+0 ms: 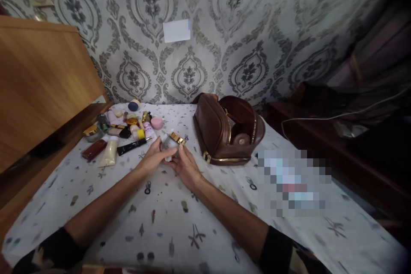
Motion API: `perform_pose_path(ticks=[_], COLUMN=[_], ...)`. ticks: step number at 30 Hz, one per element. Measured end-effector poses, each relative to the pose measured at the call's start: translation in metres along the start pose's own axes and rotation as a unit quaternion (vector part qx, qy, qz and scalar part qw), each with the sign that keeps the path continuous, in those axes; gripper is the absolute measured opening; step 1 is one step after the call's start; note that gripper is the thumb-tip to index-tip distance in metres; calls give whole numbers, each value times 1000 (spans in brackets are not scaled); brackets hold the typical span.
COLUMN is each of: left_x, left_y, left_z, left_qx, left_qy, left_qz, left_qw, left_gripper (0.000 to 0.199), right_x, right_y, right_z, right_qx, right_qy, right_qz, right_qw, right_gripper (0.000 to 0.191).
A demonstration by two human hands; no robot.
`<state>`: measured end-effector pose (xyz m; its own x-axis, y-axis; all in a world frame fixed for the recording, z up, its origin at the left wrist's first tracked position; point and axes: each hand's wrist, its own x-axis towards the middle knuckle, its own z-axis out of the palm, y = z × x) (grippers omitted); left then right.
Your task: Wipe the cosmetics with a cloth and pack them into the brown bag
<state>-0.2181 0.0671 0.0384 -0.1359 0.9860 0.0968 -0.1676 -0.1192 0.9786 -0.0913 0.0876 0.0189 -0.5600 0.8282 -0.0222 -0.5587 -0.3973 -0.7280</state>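
Directly ahead, at twelve o'clock, a gold-topped container (177, 138) is gripped between the left hand (156, 154) and right hand (188, 168), fingers curled; a brown bag (210, 130) is seen at one o'clock, cosmetics (132, 120) at eleven. It could be dropped if the fingertips slip.

Between my forearms and toward me, the printed cloth (160, 205) lies bare, so either hand could slide back freely. On the left, the crowd of cosmetics (132, 120) blocks a low sweep, its black tube (131, 147) just beside my left hand (156, 154). Past my right hand (189, 170), the brown bag (213, 132) stands in the way; a strip of cloth between it and the cosmetics runs back until the wall (189, 72) stops it.
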Motion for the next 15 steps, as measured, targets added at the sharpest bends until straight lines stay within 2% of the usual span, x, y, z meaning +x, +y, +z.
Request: perform_pose_path(ticks=[6,9,12,15], left_x=[-17,-26,-34,-41], left_y=[-1,-7,-15,-22], left_z=[11,15,19,21], left_qx=[70,181,310,407], left_qy=[-29,6,47,27], left_qz=[53,82,165,259], left_qw=[996,980,935,876], left_gripper=[56,49,32,29], right_x=[-15,-18,-19,-19], right_y=[-5,-6,-7,-9], right_z=[-17,-23,-27,-30], right_qx=[1,16,23,26], right_qy=[21,44,62,72], right_qz=[-3,-26,-34,-39], right_qw=[1000,999,997,996], right_gripper=[42,42,42,34])
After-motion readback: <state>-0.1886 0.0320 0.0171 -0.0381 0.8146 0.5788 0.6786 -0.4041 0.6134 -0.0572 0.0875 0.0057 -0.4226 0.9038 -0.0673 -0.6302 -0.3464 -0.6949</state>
